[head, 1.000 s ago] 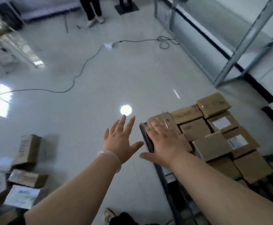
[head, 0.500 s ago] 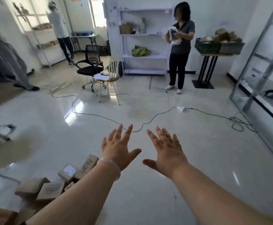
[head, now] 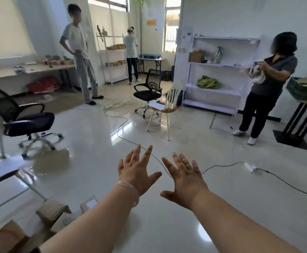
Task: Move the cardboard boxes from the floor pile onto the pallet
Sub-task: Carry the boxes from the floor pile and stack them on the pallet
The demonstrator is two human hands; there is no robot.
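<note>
While both hands (head: 163,178) hover spread, empty, cable (head: 280,181) crosses floor, boxes (head: 52,210) bottom-left

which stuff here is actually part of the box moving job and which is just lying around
Part of the job:
- cardboard boxes piled on the floor, lower left
- left hand and right hand, both open and empty

Just lying about:
- black office chair
- white chair
- floor cable
- white shelf unit

The pallet is out of view.

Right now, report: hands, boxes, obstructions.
Left hand and right hand open, empty. Boxes on floor, low left; pallet out of view. Cable crosses floor ahead.
</note>
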